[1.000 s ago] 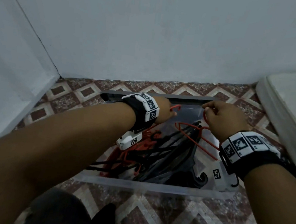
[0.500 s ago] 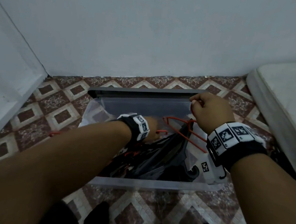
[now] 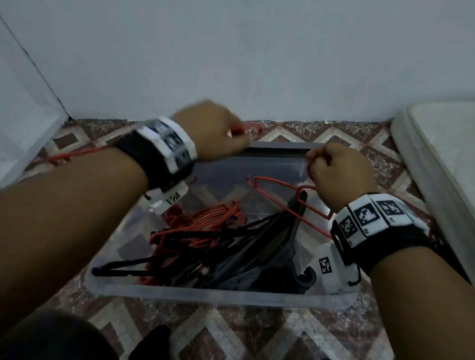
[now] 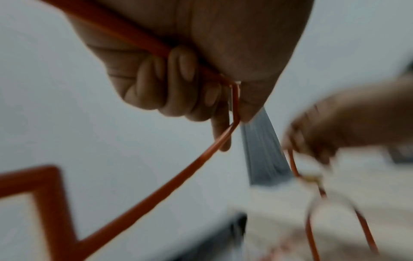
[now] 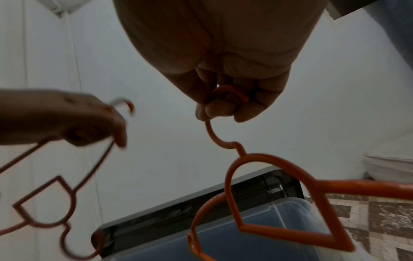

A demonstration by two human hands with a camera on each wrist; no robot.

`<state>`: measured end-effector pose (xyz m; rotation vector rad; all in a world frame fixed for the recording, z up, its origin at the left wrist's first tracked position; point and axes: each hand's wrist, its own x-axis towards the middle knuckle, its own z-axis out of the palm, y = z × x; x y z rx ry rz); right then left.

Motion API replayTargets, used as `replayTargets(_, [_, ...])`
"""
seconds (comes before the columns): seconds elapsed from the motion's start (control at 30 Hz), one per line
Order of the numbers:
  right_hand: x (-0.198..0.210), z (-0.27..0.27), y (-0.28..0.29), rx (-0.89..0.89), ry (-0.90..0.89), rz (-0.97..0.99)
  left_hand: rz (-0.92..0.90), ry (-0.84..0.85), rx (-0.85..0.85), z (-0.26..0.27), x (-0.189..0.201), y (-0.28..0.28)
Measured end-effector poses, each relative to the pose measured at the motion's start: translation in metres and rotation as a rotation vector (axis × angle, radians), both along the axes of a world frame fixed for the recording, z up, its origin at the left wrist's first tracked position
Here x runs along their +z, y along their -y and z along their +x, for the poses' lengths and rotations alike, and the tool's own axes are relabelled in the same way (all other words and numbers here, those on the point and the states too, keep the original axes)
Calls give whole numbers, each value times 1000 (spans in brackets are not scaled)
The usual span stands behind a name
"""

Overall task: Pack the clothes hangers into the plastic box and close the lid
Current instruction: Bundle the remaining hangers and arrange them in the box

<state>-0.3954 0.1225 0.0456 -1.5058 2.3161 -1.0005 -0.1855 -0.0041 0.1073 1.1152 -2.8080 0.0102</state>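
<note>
A clear plastic box point(image 3: 218, 293) stands on the tiled floor, with several black and orange hangers point(image 3: 212, 236) piled inside. Its dark lid point(image 3: 280, 147) leans behind the far rim. My left hand point(image 3: 215, 130) is raised over the box's far left corner and grips an orange hanger point(image 4: 143, 204), whose frame trails down to the left point(image 3: 71, 156). My right hand point(image 3: 339, 176) pinches the hook of a second orange hanger point(image 5: 279, 199) above the box's right side; its body point(image 3: 289, 203) hangs into the box.
A white wall runs close behind the box, with a corner at the left. The edge of a white mattress point(image 3: 452, 161) lies along the right. My dark-clothed knees and feet point(image 3: 151, 349) are at the near edge of the box.
My left hand has risen out of the box toward the far left, lifting an orange hanger free. My right hand has stayed near the far right rim, holding its hanger by the hook.
</note>
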Motion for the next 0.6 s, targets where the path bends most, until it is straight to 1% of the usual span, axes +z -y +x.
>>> replayTargets(0.1, [5, -4, -2, 46, 96, -86, 41, -605, 35, 34, 58, -4])
replayTargets(0.17, [7, -5, -5, 82, 279, -167, 87, -1013, 53, 51, 79, -8])
replayTargets(0.23, [8, -3, -7, 111, 452, -244, 329, -1396, 13, 66, 81, -11])
replayTargets(0.27, [8, -1, -6, 131, 522, -278, 452, -1506, 2, 71, 77, -10])
replayTargets(0.37, [9, 3, -3, 198, 733, -319, 726, -1658, 14, 73, 55, -7])
replayTargets(0.43, [11, 7, 1, 224, 819, -313, 875, -1715, 89, 65, 40, -5])
replayTargets(0.53, [13, 12, 3, 249, 863, -291, 998, -1722, 240, 52, 13, -4])
replayTargets(0.6, [15, 15, 3, 251, 904, -284, 1044, -1699, 290, 49, 0, -2])
